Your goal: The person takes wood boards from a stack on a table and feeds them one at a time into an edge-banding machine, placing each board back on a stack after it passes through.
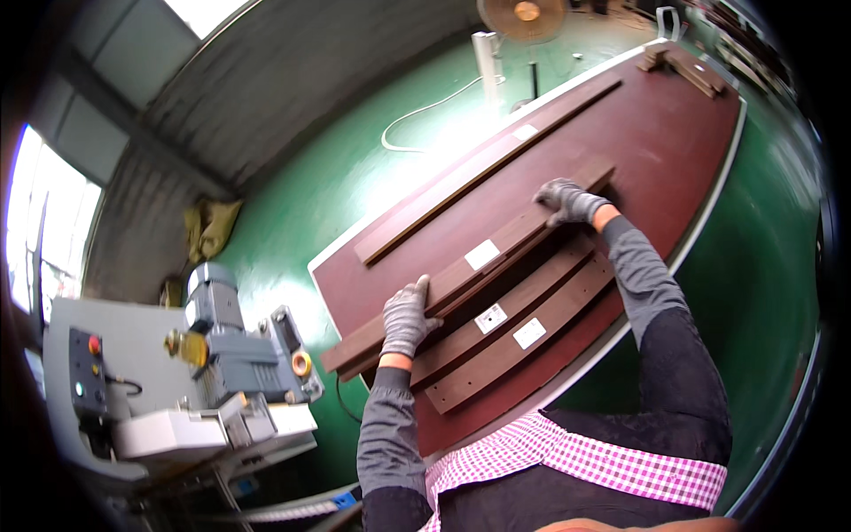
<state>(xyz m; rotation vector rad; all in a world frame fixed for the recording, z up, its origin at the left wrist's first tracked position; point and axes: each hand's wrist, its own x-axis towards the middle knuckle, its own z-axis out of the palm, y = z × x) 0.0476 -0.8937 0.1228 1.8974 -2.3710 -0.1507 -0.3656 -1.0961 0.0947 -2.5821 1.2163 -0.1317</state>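
Note:
Both my hands wear grey knit gloves with orange cuffs. A long dark-brown board (450, 277) with a white label lies slantwise across the reddish-brown table (665, 146). Near its left end my left hand (406, 321) is wrapped over it, with the thumb along the top. My right hand (567, 202) grips the same board near its far right end, fingers curled over the far edge. The board looks raised above the pieces beside it, with a dark gap below. Closer to me lie two more brown boards, a middle one (456, 340) and a near one (479, 379), both labelled.
A long brown strip (483, 173) lies along the table's far side. Small brown blocks (683, 66) rest at the far right end. To my left stands a grey machine with a motor (213, 297) and a button panel (86, 372). A fan (526, 13) stands beyond the table.

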